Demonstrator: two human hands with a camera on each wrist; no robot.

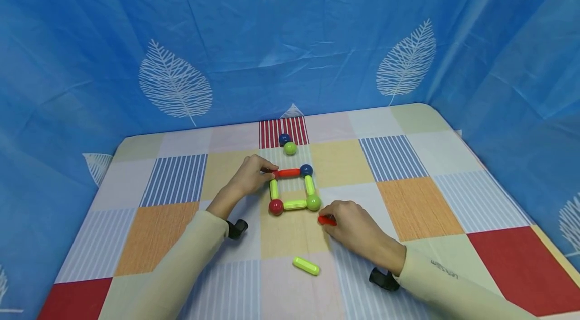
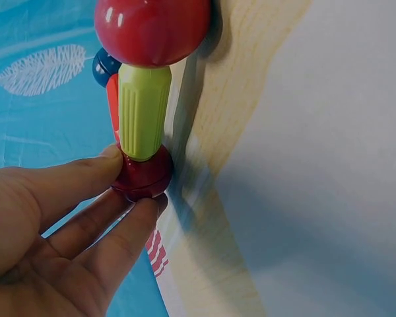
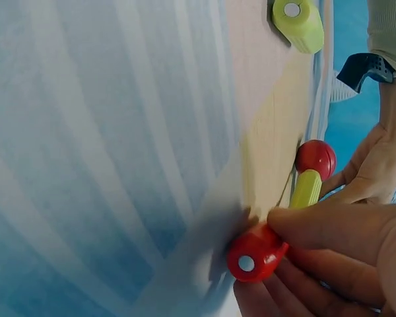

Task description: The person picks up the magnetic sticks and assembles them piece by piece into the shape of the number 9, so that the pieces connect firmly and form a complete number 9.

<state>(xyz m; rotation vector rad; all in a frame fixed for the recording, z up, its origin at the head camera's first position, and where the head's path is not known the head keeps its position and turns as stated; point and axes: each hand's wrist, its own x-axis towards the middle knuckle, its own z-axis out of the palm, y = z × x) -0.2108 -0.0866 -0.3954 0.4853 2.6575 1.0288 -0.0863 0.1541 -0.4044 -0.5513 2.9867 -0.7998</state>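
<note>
A four-sided frame of rods and balls lies on the patterned cloth: a red rod [image 1: 288,173] at the back, yellow-green rods on the other sides, with a blue ball [image 1: 306,170], a green ball [image 1: 313,203] and a red ball [image 1: 276,207] at three corners. My left hand [image 1: 246,177] pinches the dark red ball [image 2: 145,173] at the back left corner. Just right of the green ball, my right hand [image 1: 355,227] holds a separate red rod [image 1: 327,221] between thumb and fingers; its pale round end faces the right wrist view.
Nearer me lies a loose yellow-green rod [image 1: 306,265]. Behind the frame, a loose blue ball [image 1: 284,139] and a green ball [image 1: 290,148] sit close together. A blue curtain [image 1: 290,58] with white leaf prints stands along the table's back and sides.
</note>
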